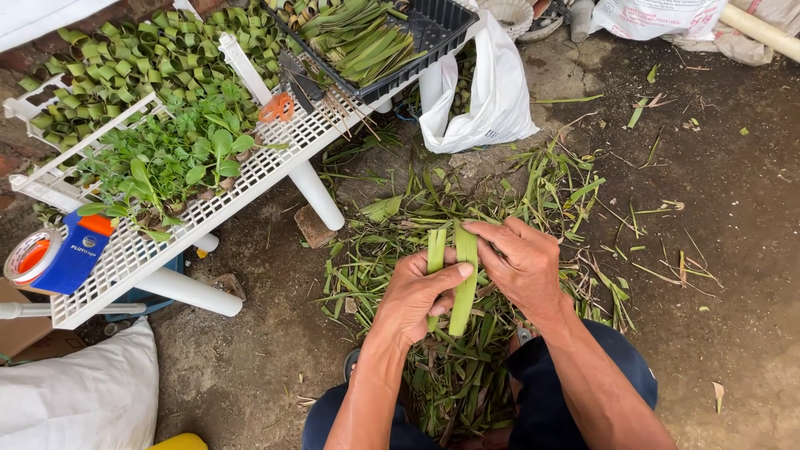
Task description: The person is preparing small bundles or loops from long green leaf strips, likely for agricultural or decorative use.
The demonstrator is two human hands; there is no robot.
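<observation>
Seen from above, a seated person's left hand (419, 292) and right hand (521, 260) are both clamped on a long green leaf strip (463, 279), bent double over a heap of leaf scraps (454, 375) on the dirt floor; the fold looks half formed and seems to want a firm pinch next. On the white slatted table (133, 254) to the left sit leaf rings (150, 58), seedlings (171, 154), a blue tape dispenser (54, 258) and a black tray (433, 33); a white plastic bag (492, 92) hangs beside it.

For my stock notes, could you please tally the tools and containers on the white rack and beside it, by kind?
Tape dispenser: 1
Orange-handled scissors: 1
Black plastic tray: 1
White plastic bag: 1
Total: 4
</observation>
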